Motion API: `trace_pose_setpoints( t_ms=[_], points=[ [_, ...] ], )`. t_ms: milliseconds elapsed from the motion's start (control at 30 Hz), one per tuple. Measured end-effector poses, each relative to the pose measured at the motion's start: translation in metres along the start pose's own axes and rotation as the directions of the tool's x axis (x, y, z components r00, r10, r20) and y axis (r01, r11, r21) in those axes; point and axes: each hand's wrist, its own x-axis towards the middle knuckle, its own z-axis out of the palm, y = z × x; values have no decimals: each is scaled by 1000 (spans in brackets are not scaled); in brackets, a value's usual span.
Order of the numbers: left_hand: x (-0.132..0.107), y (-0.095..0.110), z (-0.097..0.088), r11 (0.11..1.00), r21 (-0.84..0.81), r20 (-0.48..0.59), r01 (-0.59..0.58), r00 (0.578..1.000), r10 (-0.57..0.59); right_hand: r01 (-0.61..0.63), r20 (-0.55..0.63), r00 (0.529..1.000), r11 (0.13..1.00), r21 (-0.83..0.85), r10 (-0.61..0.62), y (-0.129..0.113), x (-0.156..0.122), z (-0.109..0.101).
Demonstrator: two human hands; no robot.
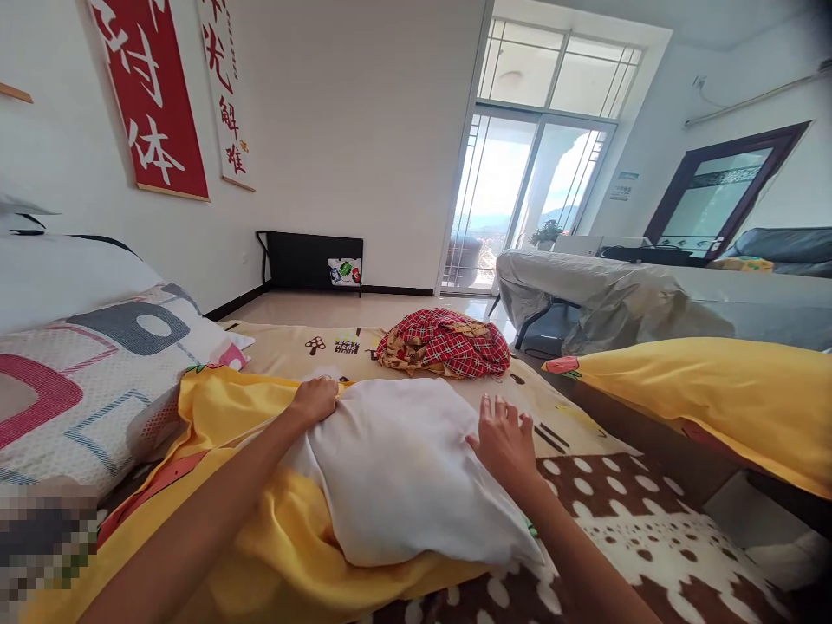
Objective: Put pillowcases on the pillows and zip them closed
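Note:
A plump white pillow [406, 472] lies in front of me, on top of a yellow pillowcase [260, 537] with red and green print. My left hand [316, 399] is closed at the pillow's far left corner, its fingers curled around the white cloth there. Beside the pillow's right edge, my right hand [503, 433] is open with its fingers apart; whether the thumb touches the cloth I cannot tell. The yellow cloth spreads out under the pillow and to its left, beneath my left forearm.
A red plaid cloth bundle [448, 342] sits on the beige bedding [286, 342] beyond the pillow. A patterned pillow [97, 373] is at left, and another yellow pillow [715, 390] at right. A brown dotted blanket [604, 511] covers the near right. Plastic sheeting [585, 286] drapes a table behind.

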Motion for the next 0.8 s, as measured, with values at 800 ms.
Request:
trace_pose_setpoints(
  t_ms=[800],
  points=[
    [31, 37, 9, 996, 89, -172, -26, 984, 41, 508, 387, 722, 819, 268, -574, -185, 58, -22]
  ],
)
